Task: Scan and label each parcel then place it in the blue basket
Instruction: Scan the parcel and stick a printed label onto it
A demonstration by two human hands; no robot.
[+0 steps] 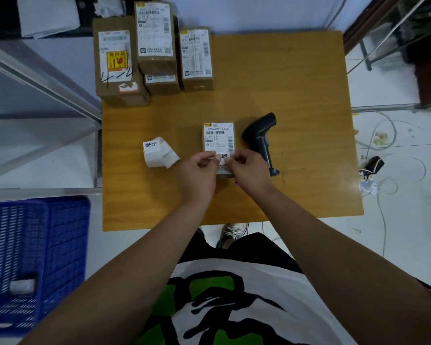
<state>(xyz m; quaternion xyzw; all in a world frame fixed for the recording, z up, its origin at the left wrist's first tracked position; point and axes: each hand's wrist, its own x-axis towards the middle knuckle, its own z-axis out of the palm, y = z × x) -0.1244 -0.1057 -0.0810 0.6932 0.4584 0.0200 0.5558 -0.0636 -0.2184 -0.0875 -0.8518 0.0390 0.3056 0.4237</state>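
Head view, looking down: shows one small parcel (218, 136) flat near the middle of the wooden table (296, 100), printed face up, long axis running straight away from the body. Finds both hands at its near end, left hand (197, 169) at the left edge and right hand (248, 169) at the right, each pinching one end of a small white sticker (223, 156) between thumb and forefinger, other fingers curled in. Sets the sticker crosswise to the parcel's length, over the lower part of the shipping label (stuck down or just above it, cannot tell). Reads as the labelling step, with pressing flat likely due next. Shows the black scanner (261, 140) lying just right of the parcel, beside the right hand, gripped by neither. Places the blue basket (65, 220) down on the floor off the table's left side, so nearer the left hand for the drop. Shows more parcels (154, 51) grouped at the far left corner and a loose strip of labels (159, 151) left of the parcel.
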